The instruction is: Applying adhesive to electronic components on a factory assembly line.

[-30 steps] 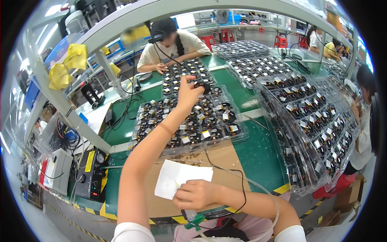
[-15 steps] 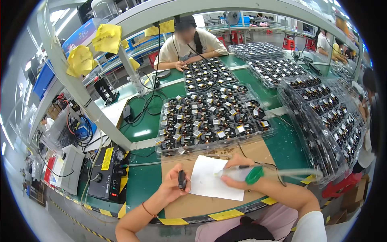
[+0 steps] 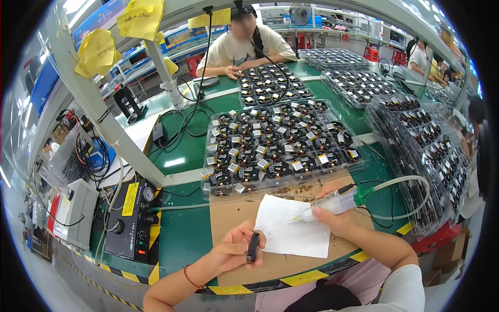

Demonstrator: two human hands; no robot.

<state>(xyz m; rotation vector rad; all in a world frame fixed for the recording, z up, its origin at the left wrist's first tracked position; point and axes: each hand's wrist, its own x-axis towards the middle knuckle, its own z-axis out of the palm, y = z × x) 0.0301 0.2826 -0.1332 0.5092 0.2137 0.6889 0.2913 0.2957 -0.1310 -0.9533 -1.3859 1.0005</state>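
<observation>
My left hand (image 3: pixel 231 250) is closed on a small black plastic part (image 3: pixel 253 247), held upright between thumb and fingers beside the left edge of a white paper sheet (image 3: pixel 288 242). My right hand (image 3: pixel 340 222) grips a clear dispensing syringe (image 3: pixel 337 203) with a green cap (image 3: pixel 359 196) and a hose at its back end. The syringe's thin needle points left over the paper, apart from the black part. Whether its tip touches the paper I cannot tell. Under the sheet lies a brown cardboard (image 3: pixel 228 216) on the green bench.
Beyond the cardboard stands a clear tray (image 3: pixel 208 182) of round black parts with white-and-yellow tags. More stacked trays (image 3: pixel 416 156) rise at right. A black dispenser box (image 3: pixel 127 223) with a gauge stands left. Across the bench sits a person (image 3: pixel 244 47).
The syringe's capped end has swung away from me and rightward, and its needle now shows over the paper. My left hand has shifted slightly nearer with the black part. The view has moved a little.
</observation>
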